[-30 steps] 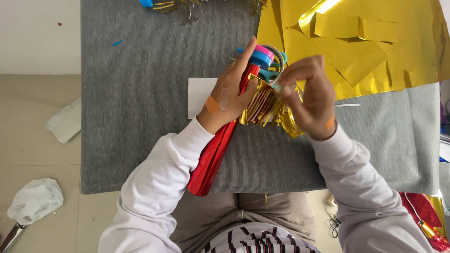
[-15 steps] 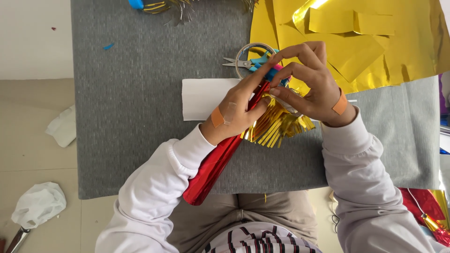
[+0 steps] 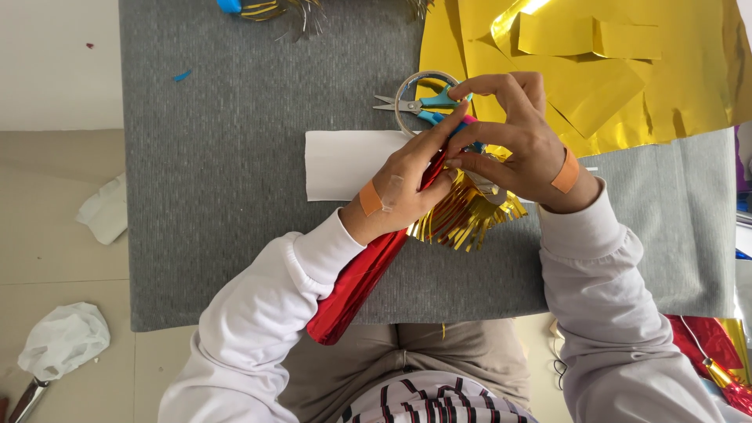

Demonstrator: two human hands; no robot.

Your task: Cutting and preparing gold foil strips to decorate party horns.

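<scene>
now both hands (image 3: 470,160) closed, pinching red foil roll (image 3: 356,286) top.

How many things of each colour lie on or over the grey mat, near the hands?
Gold: 2, the foil sheet and the fringed tassel
Red: 1, the foil roll
White: 1, the paper sheet
Blue-handled: 1, the scissors
Total: 5

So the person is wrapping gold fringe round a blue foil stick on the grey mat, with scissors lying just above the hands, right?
Not quite: the foil stick is red, not blue, as the head view shows. The rest holds: the left hand and right hand work the gold fringe on the grey mat, with the scissors just above.
</scene>
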